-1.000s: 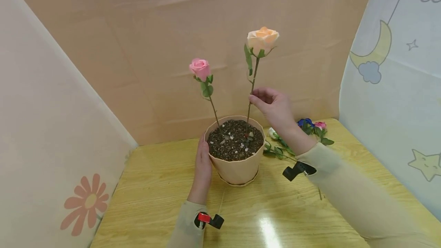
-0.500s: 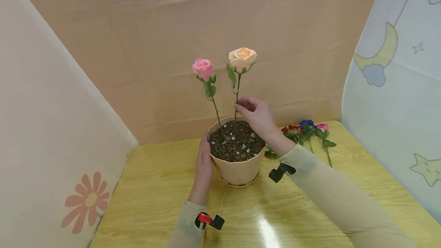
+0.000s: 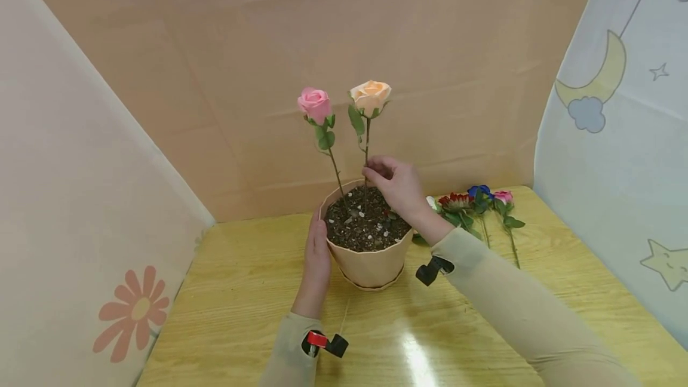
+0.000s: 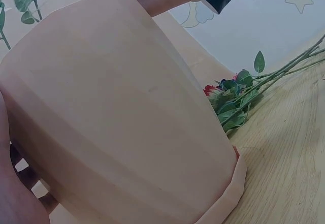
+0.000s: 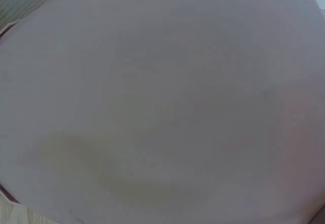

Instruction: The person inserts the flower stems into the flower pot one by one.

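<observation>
1. Grasping the peach rose (image 3: 371, 99) with the right hand (image 3: 396, 187), mid-frame: fingers pinched on the lower stem, bloom left free above. Probably held low for control close to the soil (image 3: 368, 226), and for sparing petals and leaves.
2. Nearly upright, just right of the pink rose (image 3: 315, 106), blooms apart. Seemingly down into the soil at the lower end, though hard to make out against dark crumbs.
3. Resting the left hand (image 3: 317, 255) along the left wall of the pot (image 3: 371, 267), centre of frame; fingers laid fairly straight against the side, not clenched (tips hidden in the head view). Likely placed there as a brace against sliding or tipping.
4. Stood on a saucer (image 4: 226, 198), in turn on the worktop (image 3: 242, 285); presumably for catching spilled soil. Filled nearly to the rim, apparently firm enough for propping the pink rose, tilted leftward and untouched.
5. Lying right of centre on the worktop: red flower (image 3: 454, 200), blue flower (image 3: 479, 191), second pink rose (image 3: 503, 197), plus a white bloom (image 3: 432, 202) partly hidden. Perhaps kept there for easy right-hand reach.
6. In the right wrist view, only pale blur; no reading of fingers from there.
</observation>
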